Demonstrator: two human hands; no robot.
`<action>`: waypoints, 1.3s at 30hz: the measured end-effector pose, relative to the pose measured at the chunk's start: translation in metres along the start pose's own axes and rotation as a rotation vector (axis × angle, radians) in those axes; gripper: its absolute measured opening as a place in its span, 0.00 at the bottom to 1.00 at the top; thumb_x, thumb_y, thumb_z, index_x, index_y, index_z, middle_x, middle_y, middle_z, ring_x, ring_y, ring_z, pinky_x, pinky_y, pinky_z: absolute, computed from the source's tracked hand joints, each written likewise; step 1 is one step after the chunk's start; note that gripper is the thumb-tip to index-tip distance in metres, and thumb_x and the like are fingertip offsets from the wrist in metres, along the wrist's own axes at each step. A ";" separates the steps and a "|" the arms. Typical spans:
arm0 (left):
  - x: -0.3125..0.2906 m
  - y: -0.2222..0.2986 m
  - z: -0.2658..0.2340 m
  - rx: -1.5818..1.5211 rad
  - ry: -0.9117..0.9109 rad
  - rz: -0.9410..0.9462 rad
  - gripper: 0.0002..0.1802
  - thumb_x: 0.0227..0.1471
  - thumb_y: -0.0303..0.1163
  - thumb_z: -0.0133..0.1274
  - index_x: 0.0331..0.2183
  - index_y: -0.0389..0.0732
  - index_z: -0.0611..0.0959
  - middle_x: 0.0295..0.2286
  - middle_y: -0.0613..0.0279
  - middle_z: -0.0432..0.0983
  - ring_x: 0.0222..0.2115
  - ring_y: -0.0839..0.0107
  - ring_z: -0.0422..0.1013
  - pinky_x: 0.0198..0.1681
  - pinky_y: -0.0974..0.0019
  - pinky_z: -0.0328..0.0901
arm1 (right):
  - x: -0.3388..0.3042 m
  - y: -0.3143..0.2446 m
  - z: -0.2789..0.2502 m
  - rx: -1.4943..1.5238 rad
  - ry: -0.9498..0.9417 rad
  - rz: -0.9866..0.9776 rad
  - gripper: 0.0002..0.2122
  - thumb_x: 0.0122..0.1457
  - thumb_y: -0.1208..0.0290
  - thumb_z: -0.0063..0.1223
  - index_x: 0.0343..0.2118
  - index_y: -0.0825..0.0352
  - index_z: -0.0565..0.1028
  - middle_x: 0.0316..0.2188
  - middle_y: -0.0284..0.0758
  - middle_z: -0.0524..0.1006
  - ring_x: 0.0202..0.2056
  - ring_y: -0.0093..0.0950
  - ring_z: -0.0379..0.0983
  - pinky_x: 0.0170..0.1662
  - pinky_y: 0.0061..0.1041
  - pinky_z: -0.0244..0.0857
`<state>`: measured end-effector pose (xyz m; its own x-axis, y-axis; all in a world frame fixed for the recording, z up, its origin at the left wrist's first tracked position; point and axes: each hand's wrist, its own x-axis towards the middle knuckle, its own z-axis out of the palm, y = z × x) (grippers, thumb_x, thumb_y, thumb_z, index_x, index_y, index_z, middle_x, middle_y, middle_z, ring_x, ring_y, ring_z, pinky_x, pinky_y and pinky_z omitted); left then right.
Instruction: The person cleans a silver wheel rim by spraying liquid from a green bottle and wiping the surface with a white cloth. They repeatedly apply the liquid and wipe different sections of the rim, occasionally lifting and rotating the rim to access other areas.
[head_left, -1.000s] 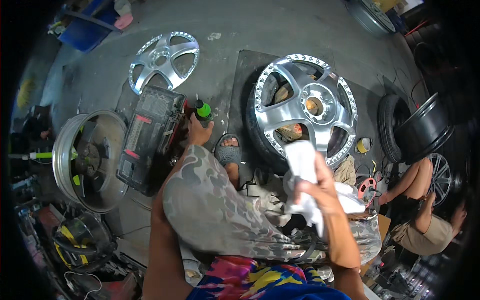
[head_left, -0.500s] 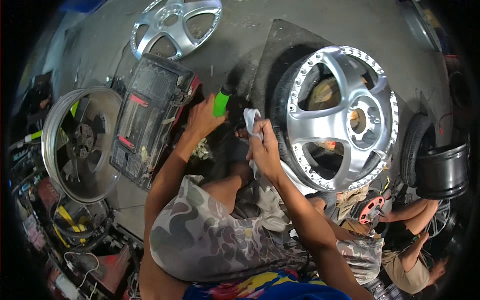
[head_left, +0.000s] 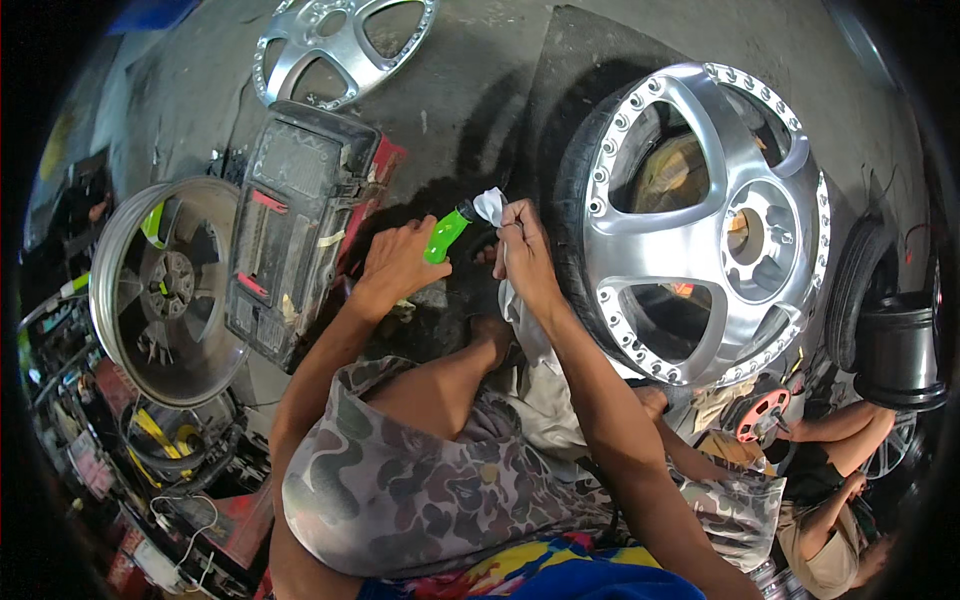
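Observation:
My left hand is wrapped round a green bottle with a dark top. The bottle leans to the right, its top meeting a white cloth. My right hand pinches that cloth in a bunch, with a longer length of it trailing down toward my lap. Just right of this hand is a large silver five-spoke wheel, with a row of holes round its rim and a black tyre behind it.
A black and red toolbox stands left of my left hand, beside a bare rim. Another silver wheel face lies farther off. At the lower right sits another person, near a red disc-shaped thing and a black rim barrel.
The bottle has tilted over to the right, and its dark top now meets the cloth. Both hands have come closer together. The view has shifted slightly.

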<state>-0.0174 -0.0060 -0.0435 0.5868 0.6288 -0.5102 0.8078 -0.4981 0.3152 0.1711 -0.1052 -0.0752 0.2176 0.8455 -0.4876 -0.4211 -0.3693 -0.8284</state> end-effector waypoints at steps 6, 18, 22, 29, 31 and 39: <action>-0.004 -0.002 0.001 0.040 0.046 0.028 0.28 0.42 0.47 0.62 0.40 0.37 0.77 0.36 0.45 0.81 0.36 0.44 0.78 0.39 0.45 0.70 | 0.006 0.010 -0.004 0.061 -0.020 0.055 0.02 0.65 0.76 0.38 0.36 0.60 0.64 0.15 0.28 0.62 0.11 0.19 0.59 0.32 0.28 0.75; -0.004 0.003 -0.006 0.060 -0.055 -0.027 0.33 0.42 0.49 0.63 0.45 0.37 0.77 0.34 0.44 0.81 0.37 0.43 0.77 0.39 0.46 0.71 | 0.005 0.010 -0.012 0.295 -0.051 0.164 0.03 0.66 0.70 0.44 0.34 0.57 0.66 0.24 0.25 0.67 0.14 0.16 0.61 0.17 0.18 0.53; -0.004 0.006 -0.003 -0.001 0.131 0.034 0.31 0.43 0.47 0.64 0.45 0.38 0.77 0.38 0.46 0.80 0.38 0.44 0.77 0.41 0.47 0.72 | -0.012 -0.014 -0.007 0.334 -0.027 0.169 0.02 0.67 0.72 0.43 0.36 0.58 0.68 0.22 0.28 0.68 0.15 0.18 0.63 0.19 0.20 0.56; 0.006 0.016 0.004 -0.292 0.361 -0.051 0.30 0.47 0.49 0.68 0.43 0.38 0.77 0.39 0.48 0.80 0.39 0.40 0.76 0.40 0.47 0.70 | -0.075 -0.056 0.010 0.138 -0.126 0.071 0.06 0.68 0.76 0.39 0.43 0.66 0.69 0.43 0.40 0.74 0.27 0.26 0.80 0.26 0.20 0.70; 0.009 0.023 -0.004 -0.388 0.435 -0.040 0.29 0.47 0.48 0.68 0.42 0.36 0.78 0.37 0.47 0.80 0.38 0.39 0.76 0.40 0.47 0.69 | -0.098 -0.061 0.007 0.094 -0.097 0.050 0.08 0.68 0.76 0.37 0.46 0.67 0.69 0.39 0.39 0.75 0.26 0.26 0.78 0.27 0.21 0.70; 0.052 0.011 0.010 -0.700 0.786 0.053 0.25 0.49 0.43 0.68 0.39 0.34 0.79 0.34 0.44 0.78 0.36 0.43 0.74 0.41 0.50 0.67 | -0.178 -0.109 -0.048 -0.807 -0.148 -0.278 0.11 0.62 0.83 0.45 0.45 0.67 0.74 0.51 0.49 0.76 0.50 0.42 0.77 0.38 0.30 0.76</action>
<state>0.0216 0.0154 -0.0745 0.2911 0.9513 0.1016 0.4852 -0.2383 0.8413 0.2205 -0.2335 0.0887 0.0797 0.9666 -0.2437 0.3959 -0.2551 -0.8821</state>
